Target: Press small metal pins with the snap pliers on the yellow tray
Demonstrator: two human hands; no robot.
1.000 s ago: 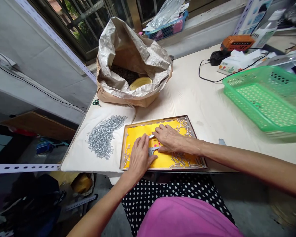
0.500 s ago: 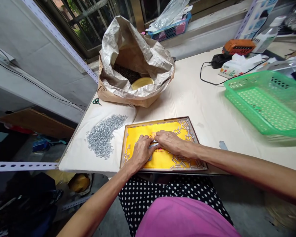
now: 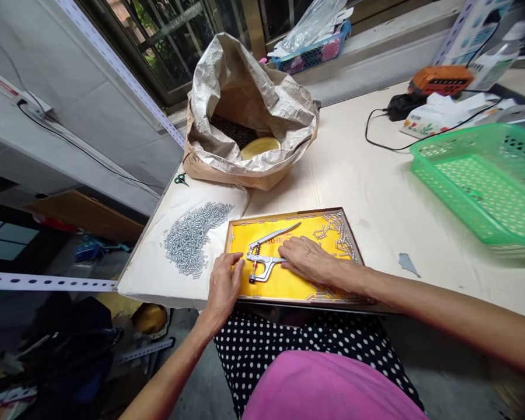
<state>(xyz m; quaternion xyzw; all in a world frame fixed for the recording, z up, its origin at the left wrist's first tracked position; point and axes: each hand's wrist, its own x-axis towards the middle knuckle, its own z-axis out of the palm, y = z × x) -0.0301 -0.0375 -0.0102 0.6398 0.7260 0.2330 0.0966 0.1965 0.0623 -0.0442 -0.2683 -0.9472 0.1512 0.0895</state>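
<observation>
Silvery pliers (image 3: 266,263) with a small spring and a C-shaped jaw lie over the yellow bottom of a shallow tray (image 3: 228,236). My right hand (image 3: 308,256) has its fingers bent over the end of the lower handle and hides it. The upper handle slants up and away, outside the hand. My left hand (image 3: 225,280) is at the tray's left side, thumb and forefinger apart, a little short of the jaw and not touching it. Small silvery screw-like pieces (image 3: 345,233) lie along the tray's right side; others are partly hidden under my right forearm.
A heap of silvery pieces (image 3: 195,239) lies on white cloth to the left. Behind stand an open sack (image 3: 249,166) with a yellow bowl (image 3: 262,147) in it, and green-handled scissors (image 3: 181,179). At right are a green basket (image 3: 476,230) and a cable (image 3: 367,134).
Both hands were together over the tray's middle, covering the pliers. My left hand has let go and moved left; the pliers now show, and my right hand remains at the lower handle.
</observation>
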